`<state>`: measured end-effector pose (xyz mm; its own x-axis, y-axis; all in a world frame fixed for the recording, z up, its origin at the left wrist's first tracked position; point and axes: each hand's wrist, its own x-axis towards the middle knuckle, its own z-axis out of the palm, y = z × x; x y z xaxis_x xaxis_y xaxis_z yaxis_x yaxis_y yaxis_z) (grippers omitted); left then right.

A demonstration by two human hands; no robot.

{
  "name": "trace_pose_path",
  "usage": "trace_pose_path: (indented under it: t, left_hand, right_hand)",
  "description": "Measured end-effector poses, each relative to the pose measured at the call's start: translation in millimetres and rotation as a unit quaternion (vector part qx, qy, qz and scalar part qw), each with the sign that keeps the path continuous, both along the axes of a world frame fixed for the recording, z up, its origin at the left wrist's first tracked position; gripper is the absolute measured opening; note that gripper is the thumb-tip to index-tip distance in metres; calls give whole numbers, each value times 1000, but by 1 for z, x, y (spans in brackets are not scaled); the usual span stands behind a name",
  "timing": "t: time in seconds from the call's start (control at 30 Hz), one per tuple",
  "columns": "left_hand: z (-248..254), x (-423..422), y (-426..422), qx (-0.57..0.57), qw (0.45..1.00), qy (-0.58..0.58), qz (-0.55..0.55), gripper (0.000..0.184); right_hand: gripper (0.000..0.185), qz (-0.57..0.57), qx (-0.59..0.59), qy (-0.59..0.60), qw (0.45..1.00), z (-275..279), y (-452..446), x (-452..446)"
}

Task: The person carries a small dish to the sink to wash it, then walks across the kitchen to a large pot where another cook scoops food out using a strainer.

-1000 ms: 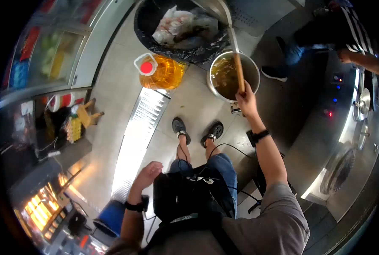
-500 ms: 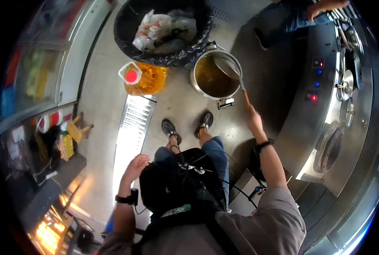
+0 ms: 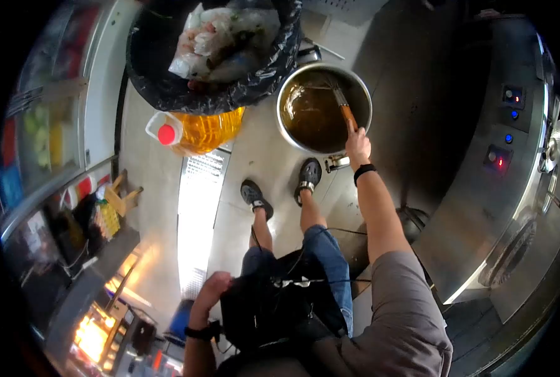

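Observation:
My right hand (image 3: 358,148) is closed around the wooden handle of a strainer (image 3: 347,116). The strainer's head is dipped in the brownish liquid inside a round steel pot (image 3: 369,116) on the floor, so its mesh is mostly hidden. Beside the black apron (image 3: 273,308) at my lap, my left hand (image 3: 214,288) has its fingers curled in, and I see nothing in it. A large bottle of yellow oil (image 3: 207,131) with a red cap stands left of the pot.
A bin lined with a black bag (image 3: 160,94) holds whitish plastic bags, close behind the pot. A steel cooking range (image 3: 474,195) with lit displays runs along the right. On the left are a glass-doored fridge (image 3: 97,119) and a small wooden stool (image 3: 121,196). A metal floor drain (image 3: 201,207) crosses the floor.
My right hand has moved left and closer to the pot, and the strainer's head has sunk into the liquid. My left hand's fingers have curled. The other person at upper right has mostly left view.

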<state>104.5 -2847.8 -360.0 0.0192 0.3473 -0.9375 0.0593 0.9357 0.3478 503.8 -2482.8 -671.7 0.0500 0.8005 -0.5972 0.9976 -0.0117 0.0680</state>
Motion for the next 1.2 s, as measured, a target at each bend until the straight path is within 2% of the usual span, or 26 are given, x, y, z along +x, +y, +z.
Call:
trace_pose_path:
  t: [0.07, 0.1, 0.17, 0.2, 0.27, 0.3, 0.37, 0.4, 0.47, 0.5, 0.57, 0.6, 0.63, 0.7, 0.73, 0.77, 0.83, 0.87, 0.9, 0.97, 1.0, 1.13, 1.2]
  left_hand:
    - [-12, 15, 9, 10, 1000, -4, -28, 30]
    - [-11, 23, 20, 12, 1000, -1, -29, 30]
    - [-2, 37, 40, 29, 999, -18, -39, 31]
    - [-11, 38, 29, 19, 999, -34, 5, 31]
    - [-9, 40, 37, 14, 999, -17, -23, 30]
    - [-10, 39, 40, 7, 999, 2, -50, 29]
    - [-17, 35, 33, 6, 1000, -8, -24, 29]
    - [-19, 34, 29, 5, 1000, -19, 2, 29]
    - [-17, 35, 29, -1, 1000, -14, 4, 29]
    - [-18, 35, 30, -3, 1000, -9, 8, 29]
    - [-21, 36, 27, 5, 1000, -12, 12, 30]
    - [-22, 35, 26, 13, 1000, -17, 17, 31]
    - [-24, 34, 22, 10, 1000, -16, 18, 31]
    - [-28, 32, 12, 4, 999, -24, 41, 34]
    - [-26, 34, 11, 2, 999, -26, 40, 34]
    - [-24, 35, 14, 6, 1000, -19, 22, 36]
    - [-26, 32, 22, 23, 1000, -9, 5, 38]
    - [-27, 30, 22, 34, 999, -7, -7, 39]
    - [-24, 29, 18, 40, 999, -5, -19, 40]
    - [-26, 23, 7, 37, 999, -20, 21, 41]
    - [-26, 22, 6, 37, 999, -18, 27, 41]
    - [-21, 22, 11, 32, 999, -13, 39, 37]
    - [-21, 22, 16, 46, 998, -14, 36, 34]
  right_hand:
    - [63, -75, -29, 64, 995, 12, 10, 11]
    - [65, -57, 20, 78, 995, -28, 1, 33]
    - [64, -256, -134, 198, 937, -28, 9, 53]
    - [64, -257, -131, 198, 937, -29, 7, 63]
    - [65, -354, -188, 297, 867, -34, -12, 76]
    - [68, -307, -199, 232, 901, 4, -4, 59]
    - [68, -360, -218, 289, 860, -1, -11, 53]
    - [68, -362, -219, 289, 859, -9, -14, 52]
    - [62, -405, -251, 414, 775, -30, -19, 48]
    - [62, -406, -251, 416, 774, -37, -18, 43]
    - [56, -461, -271, 547, 644, -52, -19, 28]
    - [43, -465, -258, 487, 693, -41, -13, 9]
    - [43, -466, -261, 485, 692, -57, -12, -3]
    - [27, -472, -291, 484, 677, -86, -7, -26]
    - [19, -467, -282, 471, 694, -39, 14, -40]
    - [19, -468, -278, 471, 694, -42, 14, -36]
    - [20, -407, -275, 449, 746, -52, 28, -31]
    - [23, -476, -281, 472, 687, -47, 25, -24]
    - [34, -527, -297, 474, 640, -31, 26, -22]
    - [51, -512, -306, 498, 630, -33, 19, -11]
    - [49, -527, -297, 511, 610, -33, 15, -11]
    - [48, -515, -309, 527, 601, -29, 8, -5]
    - [47, -526, -307, 558, 564, -21, 5, -2]
